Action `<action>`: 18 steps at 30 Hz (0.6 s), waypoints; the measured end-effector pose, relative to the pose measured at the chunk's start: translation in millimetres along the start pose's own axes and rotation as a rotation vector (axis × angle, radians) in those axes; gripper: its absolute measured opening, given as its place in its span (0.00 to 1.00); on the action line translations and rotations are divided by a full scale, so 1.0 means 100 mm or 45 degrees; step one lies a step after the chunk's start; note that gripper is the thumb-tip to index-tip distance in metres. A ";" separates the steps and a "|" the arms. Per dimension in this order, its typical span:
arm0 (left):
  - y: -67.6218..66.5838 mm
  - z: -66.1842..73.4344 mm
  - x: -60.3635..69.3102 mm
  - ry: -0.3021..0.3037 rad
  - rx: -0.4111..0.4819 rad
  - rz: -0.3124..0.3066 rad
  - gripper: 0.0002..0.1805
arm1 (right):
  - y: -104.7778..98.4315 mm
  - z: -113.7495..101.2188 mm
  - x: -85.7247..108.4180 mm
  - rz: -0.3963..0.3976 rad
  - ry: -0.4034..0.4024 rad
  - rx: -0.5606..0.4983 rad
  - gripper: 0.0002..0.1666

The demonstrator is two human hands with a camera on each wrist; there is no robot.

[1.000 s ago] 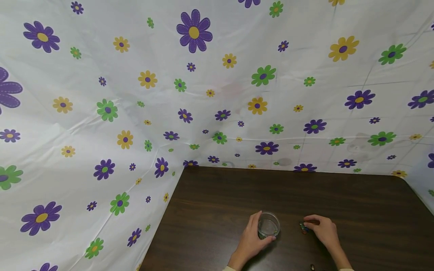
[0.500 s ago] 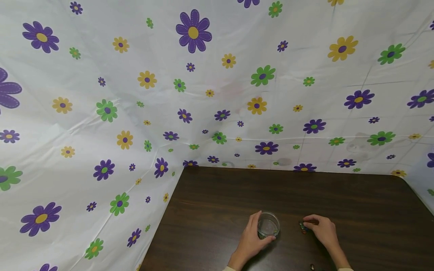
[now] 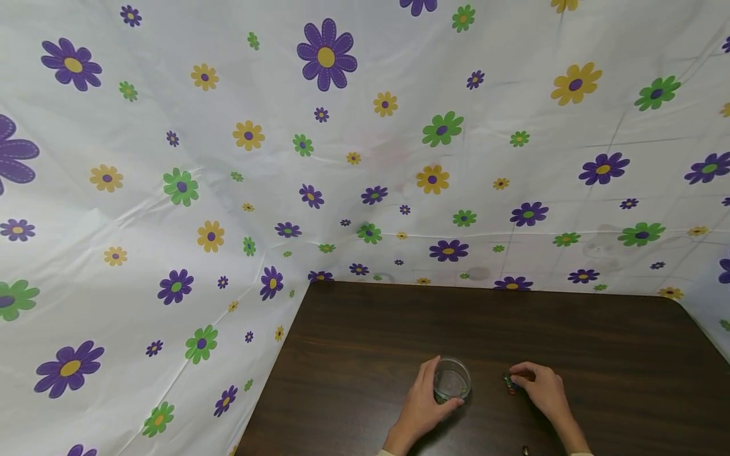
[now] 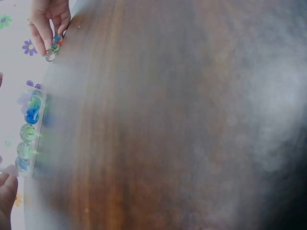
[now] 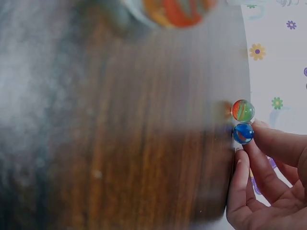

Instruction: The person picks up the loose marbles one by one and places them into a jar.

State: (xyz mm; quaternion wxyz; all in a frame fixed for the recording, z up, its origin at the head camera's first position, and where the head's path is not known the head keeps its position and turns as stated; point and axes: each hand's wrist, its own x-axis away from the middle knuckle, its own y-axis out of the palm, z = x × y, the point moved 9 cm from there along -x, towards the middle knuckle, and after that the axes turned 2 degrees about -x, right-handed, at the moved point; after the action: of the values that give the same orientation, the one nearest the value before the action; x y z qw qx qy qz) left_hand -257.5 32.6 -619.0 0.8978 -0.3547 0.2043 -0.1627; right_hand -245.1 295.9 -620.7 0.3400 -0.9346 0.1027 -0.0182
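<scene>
In the head view, my left hand point(image 3: 421, 406) grips a round clear container point(image 3: 469, 382) standing on the table, thumb on its near side and fingers along the left. Green and blue glass marbles point(image 4: 28, 132) show through its wall in the left wrist view. To the right, my right hand point(image 3: 547, 394) reaches down to a small group of marbles point(image 3: 509, 384). The right wrist view shows its thumb and fingers pinching a blue marble point(image 5: 242, 133). Touching that one is a green and orange marble point(image 5: 243, 111).
A lone marble point(image 3: 525, 450) lies near the bottom edge of the head view, and a blurred orange marble point(image 5: 180, 10) sits close to the right wrist camera. The dark wooden table point(image 3: 365, 329) meets a flower-patterned sheet point(image 3: 399, 145) behind and at the left.
</scene>
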 end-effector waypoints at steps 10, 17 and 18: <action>0.00 -0.01 0.01 -0.027 0.016 -0.010 0.49 | -0.06 0.06 0.04 0.083 0.045 -0.017 0.08; 0.01 -0.02 0.00 -0.034 0.019 -0.007 0.49 | -0.12 0.12 0.05 0.127 0.083 -0.024 0.08; 0.01 -0.02 0.00 -0.035 0.020 -0.008 0.49 | -0.13 0.12 0.05 0.129 0.086 -0.029 0.08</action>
State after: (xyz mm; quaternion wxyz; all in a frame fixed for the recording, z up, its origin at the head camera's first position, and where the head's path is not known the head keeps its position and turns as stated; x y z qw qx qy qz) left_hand -258.2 32.0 -621.2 0.9027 -0.3504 0.1897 -0.1622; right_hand -236.8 312.3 -622.3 0.3263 -0.9309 0.1614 -0.0314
